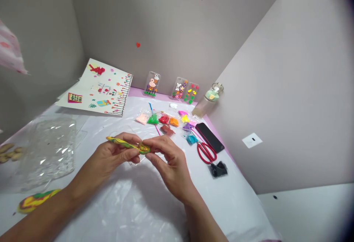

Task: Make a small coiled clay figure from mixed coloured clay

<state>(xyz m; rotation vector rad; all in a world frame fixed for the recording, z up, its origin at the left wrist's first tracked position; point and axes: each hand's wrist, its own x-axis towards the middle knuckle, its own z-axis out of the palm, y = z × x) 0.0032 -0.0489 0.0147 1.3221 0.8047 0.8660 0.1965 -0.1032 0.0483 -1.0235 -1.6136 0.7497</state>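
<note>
Between my two hands, above the middle of the table, is a strip of multicoloured modelling clay (123, 143), swirled yellow, green and red. Its left part sticks out thin past my left hand (121, 152), which pinches it between thumb and fingers. At the right end the clay is coiled into a small roll, gripped by the fingertips of my right hand (166, 155). Part of the roll is hidden by the fingers. Another flat piece of swirled clay (35, 200) lies on the table beside my left forearm.
Several small bags of coloured clay (163, 119) lie behind my hands. To the right are red-handled scissors (207, 152), a phone (210, 137), a black clay bag (218, 169) and a bottle (206, 103). Decorated phone cases (152, 84) lean on the wall. A clear plastic tray (52, 149) lies left, near a sticker-covered pad (96, 87).
</note>
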